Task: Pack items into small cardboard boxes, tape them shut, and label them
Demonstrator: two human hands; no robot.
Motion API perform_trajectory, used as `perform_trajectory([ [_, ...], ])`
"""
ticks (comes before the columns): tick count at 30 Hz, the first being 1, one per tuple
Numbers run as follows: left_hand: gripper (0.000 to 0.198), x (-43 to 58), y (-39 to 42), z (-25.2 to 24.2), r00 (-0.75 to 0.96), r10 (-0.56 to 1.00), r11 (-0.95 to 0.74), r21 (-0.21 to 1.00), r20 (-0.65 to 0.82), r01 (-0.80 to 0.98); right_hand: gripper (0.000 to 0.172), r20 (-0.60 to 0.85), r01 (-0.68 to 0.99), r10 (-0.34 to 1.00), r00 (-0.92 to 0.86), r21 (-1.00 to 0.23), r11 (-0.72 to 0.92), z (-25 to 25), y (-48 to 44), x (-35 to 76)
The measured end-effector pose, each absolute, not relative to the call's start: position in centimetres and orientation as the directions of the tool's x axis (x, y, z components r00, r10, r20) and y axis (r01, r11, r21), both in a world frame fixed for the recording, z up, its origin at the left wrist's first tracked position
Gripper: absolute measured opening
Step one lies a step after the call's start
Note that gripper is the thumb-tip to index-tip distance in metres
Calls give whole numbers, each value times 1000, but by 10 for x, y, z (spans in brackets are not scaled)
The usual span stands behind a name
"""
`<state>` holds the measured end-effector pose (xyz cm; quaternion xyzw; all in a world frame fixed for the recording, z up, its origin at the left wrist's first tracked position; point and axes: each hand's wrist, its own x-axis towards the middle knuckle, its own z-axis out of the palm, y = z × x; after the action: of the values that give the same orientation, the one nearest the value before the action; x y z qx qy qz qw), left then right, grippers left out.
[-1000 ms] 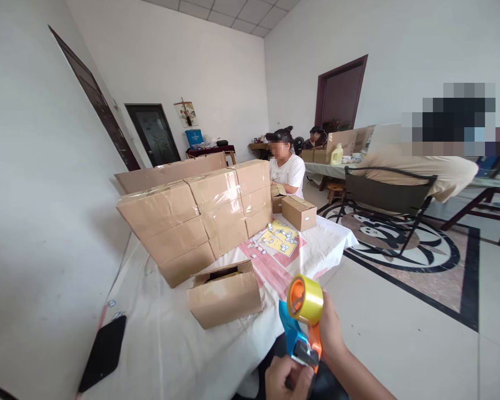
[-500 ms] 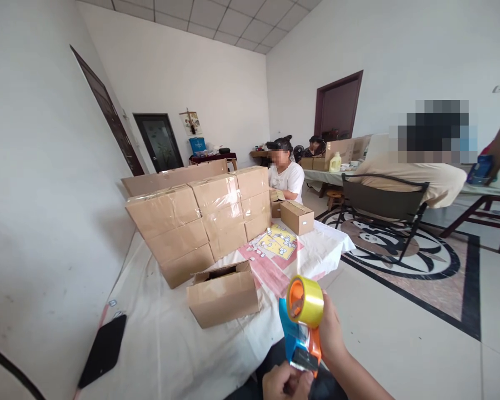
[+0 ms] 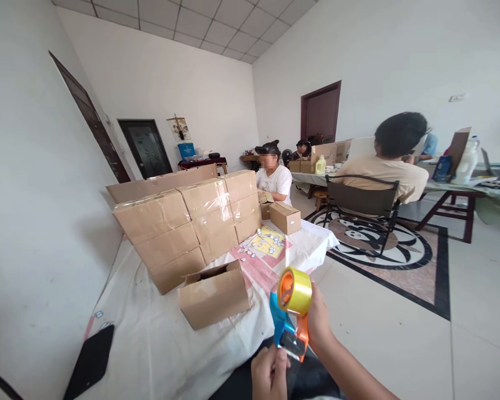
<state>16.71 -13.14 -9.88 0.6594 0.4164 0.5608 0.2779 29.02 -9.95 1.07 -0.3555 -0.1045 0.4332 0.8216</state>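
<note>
My right hand [image 3: 319, 315] is closed around a blue and orange tape dispenser [image 3: 278, 318], held above my lap at the table's near corner. A yellowish roll of packing tape [image 3: 300, 293] sits on its upper end. Just below the dispenser's dark cutting end, my left hand [image 3: 269, 371] pinches the loose end of the tape, its thumb and fingers pressed together. A clear strip seems to hang beside the thumb. Left of the dispenser, a cardboard box [image 3: 214, 300] stands on the cloth-covered table [image 3: 150, 333], its top flaps partly open and its inside mostly hidden.
Stacked taped boxes [image 3: 175, 236] form a wall behind the open box. A smaller box [image 3: 285, 218] stands near a seated person [image 3: 277, 178] across the table. A black phone-like slab [image 3: 90, 358] lies at left. Another person sits in a chair [image 3: 360, 197] at right.
The view has turned slightly right, so the room appears shifted left. My left hand has moved slightly down and away from the dispenser's cutting end. My right hand keeps its hold on the dispenser.
</note>
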Motion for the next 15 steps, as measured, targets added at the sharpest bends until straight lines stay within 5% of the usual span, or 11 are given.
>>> perform_trajectory([
  [15, 54, 158, -131, -105, -9, 733, -582, 634, 680, 509, 35, -121, -647, 804, 581, -668, 367, 4, -92, 281],
])
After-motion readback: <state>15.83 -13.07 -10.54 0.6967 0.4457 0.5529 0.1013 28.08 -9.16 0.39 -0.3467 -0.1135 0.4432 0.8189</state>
